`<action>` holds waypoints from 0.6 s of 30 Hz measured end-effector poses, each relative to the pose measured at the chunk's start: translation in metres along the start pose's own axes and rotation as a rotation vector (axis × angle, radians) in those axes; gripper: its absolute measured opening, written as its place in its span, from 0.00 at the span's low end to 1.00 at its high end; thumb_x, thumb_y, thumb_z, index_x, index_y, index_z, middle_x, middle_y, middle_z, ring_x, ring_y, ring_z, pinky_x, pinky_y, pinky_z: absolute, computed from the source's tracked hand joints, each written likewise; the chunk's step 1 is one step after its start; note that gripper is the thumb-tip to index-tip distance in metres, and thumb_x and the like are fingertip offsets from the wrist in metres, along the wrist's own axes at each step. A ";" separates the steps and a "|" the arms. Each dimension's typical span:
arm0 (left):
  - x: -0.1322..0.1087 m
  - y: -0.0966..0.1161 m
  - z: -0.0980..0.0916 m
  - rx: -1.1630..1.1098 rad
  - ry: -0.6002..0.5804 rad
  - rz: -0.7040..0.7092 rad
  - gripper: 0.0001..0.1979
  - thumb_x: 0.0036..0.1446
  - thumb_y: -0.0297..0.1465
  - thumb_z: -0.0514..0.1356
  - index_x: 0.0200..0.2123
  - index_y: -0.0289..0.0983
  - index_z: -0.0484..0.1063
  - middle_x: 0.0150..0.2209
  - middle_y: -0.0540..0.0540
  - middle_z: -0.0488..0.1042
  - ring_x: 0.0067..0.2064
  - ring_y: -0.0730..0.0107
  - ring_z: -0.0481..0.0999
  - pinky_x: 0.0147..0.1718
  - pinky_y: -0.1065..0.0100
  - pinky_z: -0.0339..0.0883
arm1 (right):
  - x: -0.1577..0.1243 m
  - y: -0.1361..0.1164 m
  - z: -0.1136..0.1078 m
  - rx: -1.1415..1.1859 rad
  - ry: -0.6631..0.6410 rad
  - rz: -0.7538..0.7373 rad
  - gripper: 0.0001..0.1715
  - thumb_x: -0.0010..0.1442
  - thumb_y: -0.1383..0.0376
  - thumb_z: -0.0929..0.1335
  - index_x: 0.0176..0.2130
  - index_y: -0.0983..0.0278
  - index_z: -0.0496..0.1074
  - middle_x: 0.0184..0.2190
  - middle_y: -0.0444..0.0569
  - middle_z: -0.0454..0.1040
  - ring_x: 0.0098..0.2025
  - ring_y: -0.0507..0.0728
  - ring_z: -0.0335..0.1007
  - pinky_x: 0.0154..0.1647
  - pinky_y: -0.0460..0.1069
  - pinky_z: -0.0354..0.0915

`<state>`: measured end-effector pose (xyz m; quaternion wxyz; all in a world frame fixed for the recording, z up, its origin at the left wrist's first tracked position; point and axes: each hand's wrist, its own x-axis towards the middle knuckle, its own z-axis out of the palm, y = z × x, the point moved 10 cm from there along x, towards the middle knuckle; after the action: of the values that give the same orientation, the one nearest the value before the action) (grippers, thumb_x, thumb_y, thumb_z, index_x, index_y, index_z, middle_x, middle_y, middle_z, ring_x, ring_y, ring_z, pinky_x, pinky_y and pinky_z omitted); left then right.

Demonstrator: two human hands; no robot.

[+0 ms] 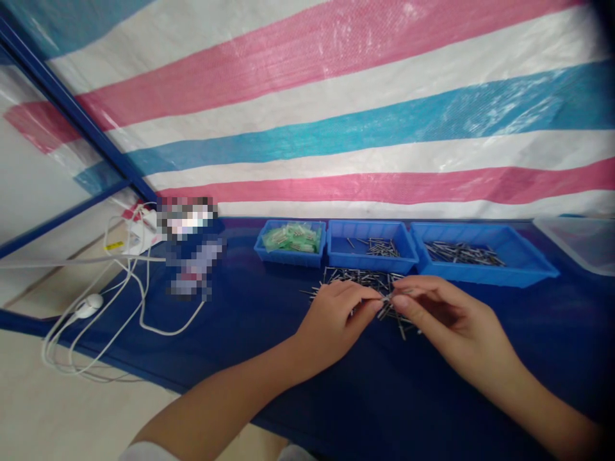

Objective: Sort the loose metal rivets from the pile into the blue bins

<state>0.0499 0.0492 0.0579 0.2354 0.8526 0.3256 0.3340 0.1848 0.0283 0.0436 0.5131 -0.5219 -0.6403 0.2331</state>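
A loose heap of thin metal pins [360, 277] lies on the blue table, spread below both hands. My left hand [339, 314] is closed in a pinch, its thumb and index finger on a small silver piece that looks like one of the pins [386, 299]. From the other side my right hand [442, 314] pinches at the same spot, and its fingertips almost meet the left ones. A bit of thin metal also shows along the right fingers. The exact shape of the held piece is too small and partly hidden by the fingers.
Behind the heap stand a blue bin with green-tinted plastic packets [293, 238], a middle blue bin [341, 246] and a right blue bin [523, 266], the latter two holding metal pins. A clear plastic container [576, 246] is far right. White cables [141, 307] lie left.
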 end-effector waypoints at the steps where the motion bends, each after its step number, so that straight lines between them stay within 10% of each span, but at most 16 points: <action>1: 0.000 0.002 0.000 -0.023 0.006 0.001 0.08 0.64 0.32 0.55 0.39 0.38 0.74 0.39 0.47 0.79 0.41 0.67 0.77 0.43 0.67 0.67 | -0.001 0.001 -0.001 0.037 0.014 0.023 0.08 0.58 0.59 0.69 0.39 0.57 0.73 0.34 0.47 0.77 0.31 0.54 0.75 0.25 0.46 0.71; 18: -0.001 -0.010 -0.005 -0.196 0.055 -0.116 0.08 0.60 0.35 0.59 0.37 0.36 0.72 0.34 0.47 0.75 0.36 0.70 0.73 0.37 0.70 0.67 | -0.004 -0.031 0.009 -0.147 -0.106 -0.252 0.11 0.60 0.68 0.67 0.43 0.57 0.73 0.38 0.46 0.75 0.38 0.54 0.72 0.36 0.49 0.68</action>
<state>0.0417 0.0565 0.0544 0.3277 0.7956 0.3467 0.3733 0.1630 0.0165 0.0646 0.4644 -0.4606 -0.7421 0.1466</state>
